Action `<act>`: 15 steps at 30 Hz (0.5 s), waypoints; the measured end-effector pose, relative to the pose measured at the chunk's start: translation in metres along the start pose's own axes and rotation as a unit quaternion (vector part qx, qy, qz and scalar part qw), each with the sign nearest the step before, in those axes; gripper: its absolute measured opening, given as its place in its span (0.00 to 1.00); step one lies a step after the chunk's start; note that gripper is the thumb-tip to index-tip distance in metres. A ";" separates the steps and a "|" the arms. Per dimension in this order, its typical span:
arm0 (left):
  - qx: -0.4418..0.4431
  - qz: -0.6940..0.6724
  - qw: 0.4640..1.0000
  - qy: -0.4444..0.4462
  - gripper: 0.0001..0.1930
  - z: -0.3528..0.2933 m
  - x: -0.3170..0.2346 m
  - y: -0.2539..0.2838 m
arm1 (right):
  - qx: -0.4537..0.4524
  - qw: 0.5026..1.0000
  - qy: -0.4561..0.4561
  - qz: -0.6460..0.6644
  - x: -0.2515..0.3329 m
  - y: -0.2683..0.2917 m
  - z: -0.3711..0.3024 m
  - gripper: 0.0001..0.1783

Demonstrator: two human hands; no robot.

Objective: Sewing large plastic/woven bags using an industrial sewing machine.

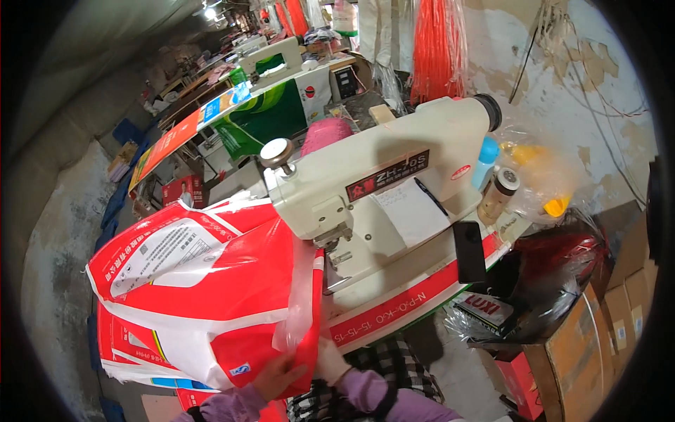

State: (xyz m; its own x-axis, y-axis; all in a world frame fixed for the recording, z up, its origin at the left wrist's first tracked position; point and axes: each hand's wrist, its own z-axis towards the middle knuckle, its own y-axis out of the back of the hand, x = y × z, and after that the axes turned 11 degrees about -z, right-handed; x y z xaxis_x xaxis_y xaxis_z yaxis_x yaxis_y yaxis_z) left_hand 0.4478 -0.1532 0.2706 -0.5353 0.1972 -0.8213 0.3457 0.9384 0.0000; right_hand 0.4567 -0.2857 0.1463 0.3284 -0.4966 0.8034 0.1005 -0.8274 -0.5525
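Bench [394, 309] is carrying a sewing machine [450, 133]; left of its head, a red-and-white sack [260, 271] is bulging. The left hand [279, 376] is gripping the sack's lower-right edge; the right hand's [332, 362] hold is hiding, unclear. Bare bench edge is running toward a black phone [470, 251].

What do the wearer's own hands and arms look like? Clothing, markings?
Left hand and right hand: bare, no gloves. Left sleeve and right sleeve: long, light purple. Dark band around the right sleeve. No cables or printed markings visible.
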 end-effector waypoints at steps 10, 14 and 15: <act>0.263 0.508 0.800 -0.180 0.09 0.039 -0.120 -0.072 | -0.008 0.993 0.008 0.120 0.034 0.041 -0.016 0.21; 0.180 0.685 0.560 -0.430 0.09 0.065 -0.146 -0.096 | -0.050 0.996 0.000 0.079 0.056 0.010 -0.041 0.14; 0.220 0.718 0.563 -0.345 0.09 0.061 -0.141 -0.098 | -0.046 0.998 0.002 0.030 0.067 0.001 -0.049 0.14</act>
State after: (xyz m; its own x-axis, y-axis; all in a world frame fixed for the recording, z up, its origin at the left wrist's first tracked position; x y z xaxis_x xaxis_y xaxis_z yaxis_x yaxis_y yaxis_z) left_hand 0.5359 -0.2906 0.3518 0.9136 0.3643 -0.1806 0.2791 -0.2389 0.9301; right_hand 0.4327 -0.3324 0.2108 0.3284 -0.5473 0.7698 -0.0062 -0.8163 -0.5776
